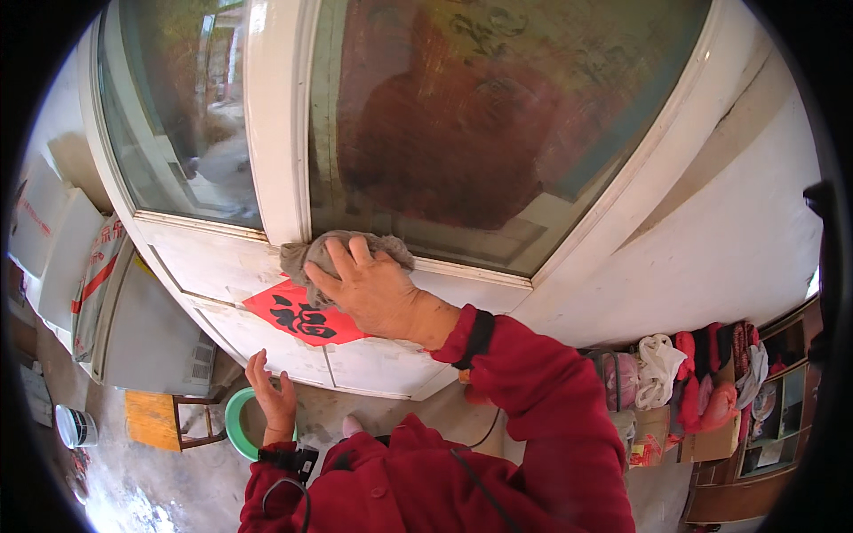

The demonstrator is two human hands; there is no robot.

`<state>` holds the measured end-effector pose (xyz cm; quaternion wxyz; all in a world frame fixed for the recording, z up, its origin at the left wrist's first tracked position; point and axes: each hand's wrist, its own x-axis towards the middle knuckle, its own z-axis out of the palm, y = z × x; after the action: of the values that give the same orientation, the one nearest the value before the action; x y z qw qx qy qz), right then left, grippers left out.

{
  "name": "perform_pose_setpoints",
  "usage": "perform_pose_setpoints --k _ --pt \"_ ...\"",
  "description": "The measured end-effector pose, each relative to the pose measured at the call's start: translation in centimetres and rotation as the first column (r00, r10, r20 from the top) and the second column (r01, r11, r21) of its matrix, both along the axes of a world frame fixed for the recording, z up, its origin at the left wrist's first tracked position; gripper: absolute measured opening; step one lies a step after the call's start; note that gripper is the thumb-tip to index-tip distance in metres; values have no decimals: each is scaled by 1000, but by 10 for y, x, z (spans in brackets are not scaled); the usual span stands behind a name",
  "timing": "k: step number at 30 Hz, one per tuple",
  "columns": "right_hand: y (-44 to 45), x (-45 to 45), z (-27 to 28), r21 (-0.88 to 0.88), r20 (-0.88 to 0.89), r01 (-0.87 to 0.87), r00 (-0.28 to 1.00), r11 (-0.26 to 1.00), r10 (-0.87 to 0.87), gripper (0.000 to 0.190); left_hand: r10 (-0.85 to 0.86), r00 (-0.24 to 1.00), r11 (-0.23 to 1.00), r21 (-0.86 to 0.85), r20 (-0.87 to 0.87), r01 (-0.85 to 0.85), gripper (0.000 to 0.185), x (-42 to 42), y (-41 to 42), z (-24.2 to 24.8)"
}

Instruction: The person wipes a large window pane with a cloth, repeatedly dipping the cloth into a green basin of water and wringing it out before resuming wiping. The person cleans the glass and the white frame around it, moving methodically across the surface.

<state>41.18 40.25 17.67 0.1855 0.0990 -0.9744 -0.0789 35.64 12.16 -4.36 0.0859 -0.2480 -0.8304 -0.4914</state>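
My right hand [376, 293] presses a grey-brown cloth [320, 256] against the lower corner of a large glass pane [433, 240], where the pane meets the white frame post. Just under the cloth, a red paper diamond [300, 320] with a black character is stuck on the white panel [373, 370]; the cloth and hand cover part of it. Lower down and to the left, my left hand [274, 400] is raised with its fingers apart and holds nothing. Behind it on the floor stands a green basin [238, 433], partly hidden by that hand and wrist.
A wooden stool [152, 420] lies or stands beside the basin; which, I cannot tell. Further left are a white bucket [76, 426] and a white appliance [156, 333]. Bags [656, 373] and cardboard boxes [713, 443] are piled at the right, beside a brown cabinet [740, 500].
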Motion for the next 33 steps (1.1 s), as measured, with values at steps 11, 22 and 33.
perform_pose_setpoints --k 11,22,33 --pt "89 196 27 -175 270 520 842 836 -468 72 -73 997 997 -32 18 73 73 47 37 -4" --pt "114 282 40 -422 -91 295 927 857 -364 73 -167 984 986 -13 64 168 67 72 73 -3" --pt "98 203 -6 -492 -45 377 889 785 -455 74 -82 994 995 -43 75 86 69 79 52 -8"
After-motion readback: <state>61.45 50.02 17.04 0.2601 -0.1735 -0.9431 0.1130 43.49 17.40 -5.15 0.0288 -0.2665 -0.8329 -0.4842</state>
